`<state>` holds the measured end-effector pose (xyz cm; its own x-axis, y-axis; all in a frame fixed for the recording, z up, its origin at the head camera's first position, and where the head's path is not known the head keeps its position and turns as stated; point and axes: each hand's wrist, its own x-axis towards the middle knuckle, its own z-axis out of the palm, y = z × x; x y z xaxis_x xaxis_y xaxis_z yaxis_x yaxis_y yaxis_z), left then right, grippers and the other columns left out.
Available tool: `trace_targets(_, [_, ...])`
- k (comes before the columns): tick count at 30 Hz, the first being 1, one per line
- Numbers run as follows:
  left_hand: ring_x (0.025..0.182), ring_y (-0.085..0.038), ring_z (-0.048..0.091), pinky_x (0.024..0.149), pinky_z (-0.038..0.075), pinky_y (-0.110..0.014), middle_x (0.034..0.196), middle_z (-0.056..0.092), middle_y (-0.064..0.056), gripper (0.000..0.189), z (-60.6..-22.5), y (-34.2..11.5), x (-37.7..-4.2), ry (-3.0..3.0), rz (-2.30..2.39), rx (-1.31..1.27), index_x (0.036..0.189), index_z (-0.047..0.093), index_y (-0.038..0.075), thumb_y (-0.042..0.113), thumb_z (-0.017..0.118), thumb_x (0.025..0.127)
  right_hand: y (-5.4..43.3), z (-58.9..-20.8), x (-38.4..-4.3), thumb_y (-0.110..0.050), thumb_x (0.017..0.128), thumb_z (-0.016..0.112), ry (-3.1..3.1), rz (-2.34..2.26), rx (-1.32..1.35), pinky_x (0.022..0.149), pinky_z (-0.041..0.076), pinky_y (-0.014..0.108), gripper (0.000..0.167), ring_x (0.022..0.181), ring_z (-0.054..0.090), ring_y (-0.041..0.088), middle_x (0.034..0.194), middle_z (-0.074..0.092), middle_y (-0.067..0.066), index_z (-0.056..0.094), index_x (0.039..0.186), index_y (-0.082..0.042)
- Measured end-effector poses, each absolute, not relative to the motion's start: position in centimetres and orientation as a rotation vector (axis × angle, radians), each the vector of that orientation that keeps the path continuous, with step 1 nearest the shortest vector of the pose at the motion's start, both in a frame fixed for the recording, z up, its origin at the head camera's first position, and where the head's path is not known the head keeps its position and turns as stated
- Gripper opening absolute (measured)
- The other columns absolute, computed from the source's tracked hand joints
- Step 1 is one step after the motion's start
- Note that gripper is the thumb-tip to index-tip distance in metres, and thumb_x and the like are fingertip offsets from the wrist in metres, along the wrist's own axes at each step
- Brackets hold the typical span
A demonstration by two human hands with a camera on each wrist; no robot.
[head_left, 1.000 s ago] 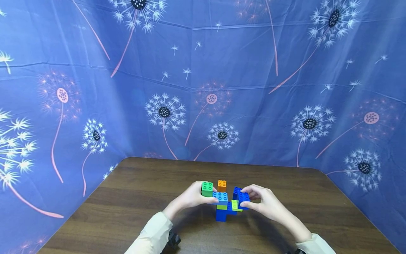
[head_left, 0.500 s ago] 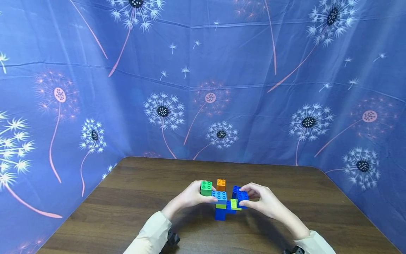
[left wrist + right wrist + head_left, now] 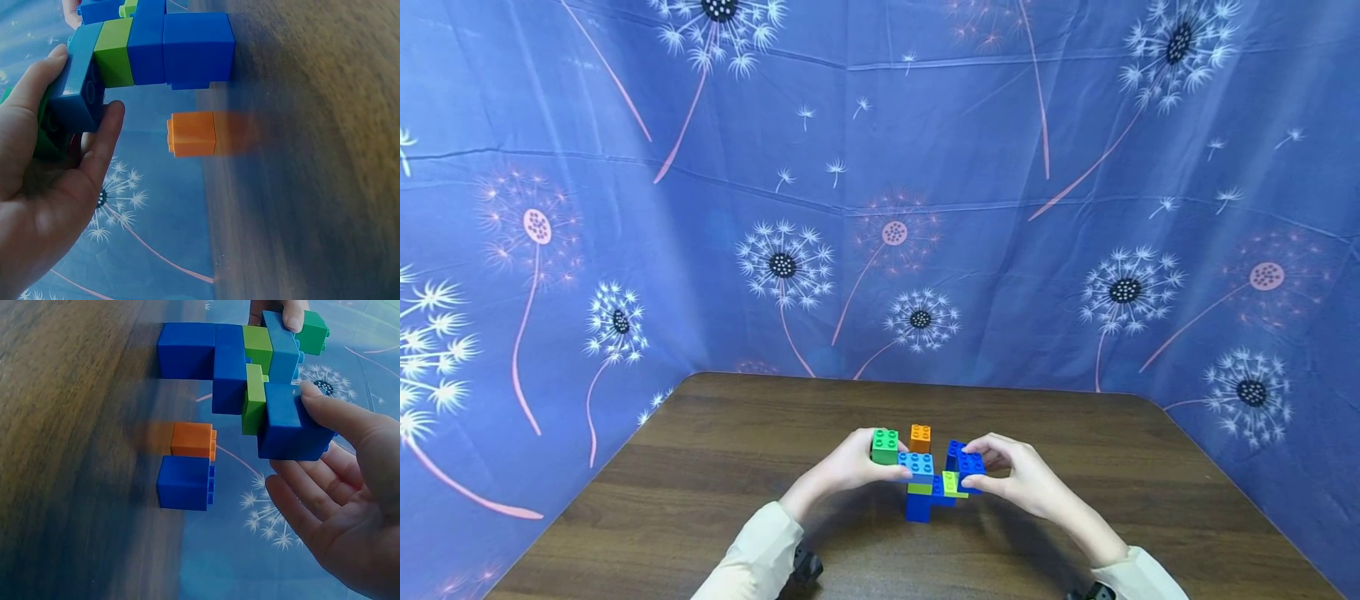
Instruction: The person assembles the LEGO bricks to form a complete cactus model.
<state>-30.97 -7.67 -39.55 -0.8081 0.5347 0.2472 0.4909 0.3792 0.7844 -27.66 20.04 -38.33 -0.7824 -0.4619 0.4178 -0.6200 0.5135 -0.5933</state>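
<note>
A structure of joined toy building bricks stands on the table. Its base is a dark blue brick (image 3: 917, 507), with another dark blue brick (image 3: 229, 369) and lime green bricks (image 3: 253, 400) above. My left hand (image 3: 853, 460) pinches the light blue brick (image 3: 916, 467) at the upper left, thumb on its near side. A green brick (image 3: 885, 446) sits on that brick's left end, partly hidden by the hand in the left wrist view. On the right, my right hand (image 3: 1018, 479) grips a dark blue brick (image 3: 294, 422) over the thin lime piece, between thumb and fingers.
Behind the structure, a loose orange brick (image 3: 921, 438) and a loose dark blue brick (image 3: 183, 483) stand on the wooden table (image 3: 760, 425). A blue dandelion-print cloth (image 3: 865, 167) hangs along the table's back and sides.
The head view shifts slightly. Both hands keep their grips on the bricks, and the structure looks the same.
</note>
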Motion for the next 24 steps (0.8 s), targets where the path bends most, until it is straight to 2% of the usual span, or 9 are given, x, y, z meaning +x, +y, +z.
trace_targets(9, [0.066, -0.005, 0.053, 0.061, 0.047, -0.022, 0.082, 0.067, 0.003, 0.030, -39.61, -7.73, -30.93, 2.550, 1.455, 0.920, 0.100, 0.067, 0.008, 0.028, 0.076, 0.079, 20.04, -38.47, -27.75, -0.026, 0.079, 0.075, -2.537, 1.117, 0.934, 0.073, 0.053, 0.030, 0.033, 0.079, 0.061, 0.006, 0.092, 0.067, -0.001, 0.063, 0.105, -0.009])
trace_targets(24, [0.068, -0.006, 0.056, 0.063, 0.048, -0.022, 0.083, 0.068, 0.000, 0.031, -39.57, -7.78, -30.77, 2.499, 1.512, 0.897, 0.100, 0.068, 0.007, 0.027, 0.076, 0.078, 20.36, -38.13, -27.93, -0.033, 0.079, 0.074, -2.604, 1.025, 0.904, 0.076, 0.052, 0.030, 0.036, 0.083, 0.059, 0.004, 0.096, 0.066, -0.005, 0.063, 0.107, -0.013])
